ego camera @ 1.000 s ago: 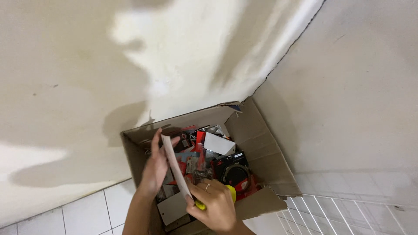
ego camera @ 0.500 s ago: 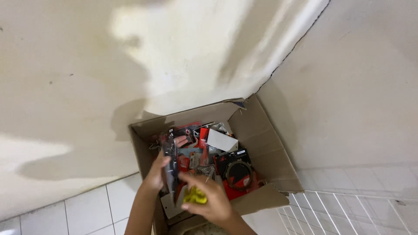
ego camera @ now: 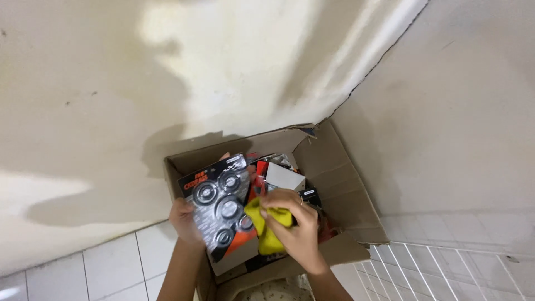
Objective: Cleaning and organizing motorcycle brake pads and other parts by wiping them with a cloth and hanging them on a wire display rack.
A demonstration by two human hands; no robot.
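Down in the wall corner, on white floor tiles [ego camera: 111, 262], sits your cardboard box [ego camera: 334, 178]. Your left hand [ego camera: 186, 220] now grips a turned-up black card of rings [ego camera: 223, 203]; right hand [ego camera: 295, 223] fingers squeeze a yellow cloth [ego camera: 267, 223].

Counts from the head view:

- Hands: 2. Left hand [ego camera: 186, 220] at the left side of the box, right hand [ego camera: 295, 223] near centre.
- Cardboard boxes: 1, open [ego camera: 345, 184], sitting in the corner.
- Blister cards: 1 black card of ring-shaped parts [ego camera: 220, 200], left of centre. At least 5 rings visible on it; lower end partly covered, so can't confirm the total.
- Yellow cloths: 1 [ego camera: 270, 237], under the right hand.
- Small white boxes: 1 [ego camera: 284, 177], far side of the carton.
- Red and black packets deeper in: several, too jumbled to count.
- White wire racks: 1 [ego camera: 446, 273], near right.
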